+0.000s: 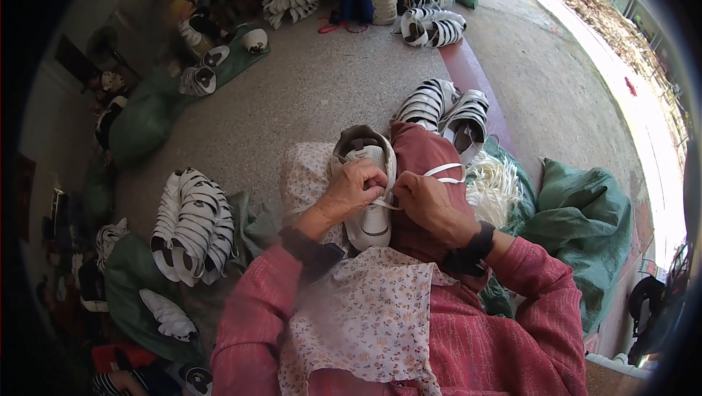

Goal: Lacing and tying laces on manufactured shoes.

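A white and beige sneaker lies across my lap, its toe toward me and its brown-lined opening away from me. My left hand rests over the lacing area, fingers pinched together; whatever is between their tips is hidden. Just right of the shoe, my right hand is closed in a pinch on a white shoelace. Part of the lace loops out beyond the right hand, and another stretch crosses the shoe between both hands. A floral cloth covers my lap.
A bundle of white laces lies right of my knee, beside a green sack. Stacked white shoe uppers stand ahead and at left. More sacks and several people sit around the concrete floor.
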Demonstrator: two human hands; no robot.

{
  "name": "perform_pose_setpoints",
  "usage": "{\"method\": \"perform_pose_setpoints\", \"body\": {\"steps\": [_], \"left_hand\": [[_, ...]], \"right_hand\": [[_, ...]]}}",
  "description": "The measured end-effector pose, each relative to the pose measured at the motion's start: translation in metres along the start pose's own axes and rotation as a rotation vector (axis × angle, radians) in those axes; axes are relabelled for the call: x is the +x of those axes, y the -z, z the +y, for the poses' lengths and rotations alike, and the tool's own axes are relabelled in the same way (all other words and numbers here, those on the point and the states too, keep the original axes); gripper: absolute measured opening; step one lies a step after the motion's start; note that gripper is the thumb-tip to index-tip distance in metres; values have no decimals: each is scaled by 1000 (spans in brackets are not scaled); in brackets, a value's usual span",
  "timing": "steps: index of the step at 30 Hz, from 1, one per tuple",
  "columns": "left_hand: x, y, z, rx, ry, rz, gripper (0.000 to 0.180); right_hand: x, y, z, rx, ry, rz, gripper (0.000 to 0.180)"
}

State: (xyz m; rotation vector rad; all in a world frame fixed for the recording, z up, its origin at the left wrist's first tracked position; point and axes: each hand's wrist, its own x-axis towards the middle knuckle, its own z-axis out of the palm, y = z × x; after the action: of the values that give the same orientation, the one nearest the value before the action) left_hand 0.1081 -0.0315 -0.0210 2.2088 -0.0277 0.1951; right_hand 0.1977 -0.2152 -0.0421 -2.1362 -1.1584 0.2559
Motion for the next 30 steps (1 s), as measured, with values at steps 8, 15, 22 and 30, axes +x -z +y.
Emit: {"method": "perform_pose_setpoints", "body": {"steps": [8,15,22,30], "left_hand": [[1,4,-3,7,1,-46,10],[4,5,-7,-26,34,-70,12],[4,5,-10,-29,48,-70,12],[3,4,-11,2,-69,-37,12]], "right_hand": [[18,24,-4,570,-432,-413,14],[12,13,8,7,-49,-200,16],[10,9,-1,-117,51,-150,12],[41,28,-5,-426,259,-451,12]]}}
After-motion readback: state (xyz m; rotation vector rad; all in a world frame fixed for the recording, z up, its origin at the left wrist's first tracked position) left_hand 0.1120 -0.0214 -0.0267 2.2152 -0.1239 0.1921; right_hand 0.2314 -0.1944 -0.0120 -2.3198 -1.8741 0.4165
